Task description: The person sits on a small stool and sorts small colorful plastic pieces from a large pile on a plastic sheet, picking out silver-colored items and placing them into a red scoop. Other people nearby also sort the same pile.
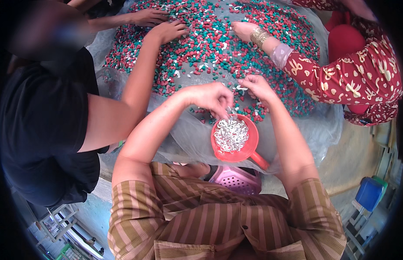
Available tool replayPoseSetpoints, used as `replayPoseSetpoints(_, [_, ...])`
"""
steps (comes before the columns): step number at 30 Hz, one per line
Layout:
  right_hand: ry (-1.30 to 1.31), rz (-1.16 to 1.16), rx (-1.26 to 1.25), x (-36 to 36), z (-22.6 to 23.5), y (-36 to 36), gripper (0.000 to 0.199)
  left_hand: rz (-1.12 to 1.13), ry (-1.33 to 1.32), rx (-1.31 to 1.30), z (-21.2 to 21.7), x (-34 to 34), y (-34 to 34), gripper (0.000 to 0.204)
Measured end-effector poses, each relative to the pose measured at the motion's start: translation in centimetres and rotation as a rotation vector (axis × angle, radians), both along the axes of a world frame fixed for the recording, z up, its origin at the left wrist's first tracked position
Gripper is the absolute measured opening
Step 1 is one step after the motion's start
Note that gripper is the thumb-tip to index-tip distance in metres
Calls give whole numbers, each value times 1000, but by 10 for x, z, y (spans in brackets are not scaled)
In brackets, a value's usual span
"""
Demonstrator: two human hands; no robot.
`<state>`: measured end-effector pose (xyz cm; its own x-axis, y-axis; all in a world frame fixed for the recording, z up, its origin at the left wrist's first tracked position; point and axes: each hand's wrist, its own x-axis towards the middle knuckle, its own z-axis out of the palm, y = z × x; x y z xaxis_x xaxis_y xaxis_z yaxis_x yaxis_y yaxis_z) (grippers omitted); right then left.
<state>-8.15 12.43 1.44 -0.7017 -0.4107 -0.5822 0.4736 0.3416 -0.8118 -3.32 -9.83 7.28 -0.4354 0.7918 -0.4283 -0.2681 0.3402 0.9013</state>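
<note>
A red plastic dipper with a handle rests in front of me, holding a heap of small white hook-shaped pieces. My left hand is above its far rim, fingers bent down and drawn together; small pale pieces show at their tips, too blurred to name. Just beyond the dipper on the right, my right hand pinches a small white hook between thumb and finger. Around and beyond both hands spreads a layer of small red and green pieces with white ones mixed in.
Clear plastic sheeting lies under the pieces. A person in black reaches in from the left, and a patterned red sleeve with a bracelet from the right. Below the dipper is a pink perforated plastic item. A blue chair back stands at right.
</note>
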Motion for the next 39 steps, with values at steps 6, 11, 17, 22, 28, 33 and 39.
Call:
replayPoseSetpoints(6, [-13, 611, -90, 19, 61, -3, 24, 216, 722, -719, -1, -18, -30, 20])
replayPoseSetpoints(11, [194, 1164, -63, 50, 84, -18, 31, -89, 652, -1187, -48, -13, -94, 16])
replayPoseSetpoints(17, [312, 913, -241, 41, 83, -9, 43, -193, 612, -1199, -44, 1, -92, 18])
replayPoseSetpoints(22, [714, 596, 392, 16, 57, 29, 42, -104, 556, -1099, -53, -7, -91, 11])
replayPoseSetpoints(28, [1137, 958, 449, 57, 3, 52, 60, 25, 811, -819, -25, -14, -65, 11])
replayPoseSetpoints(33, [1260, 737, 754, 33, -16, 82, 53, 107, 668, -498, 15, -11, -21, 10])
replayPoseSetpoints(39, [1292, 361, 865, 32, 2, 94, 53, -64, 291, -335, 33, -2, 15, 25])
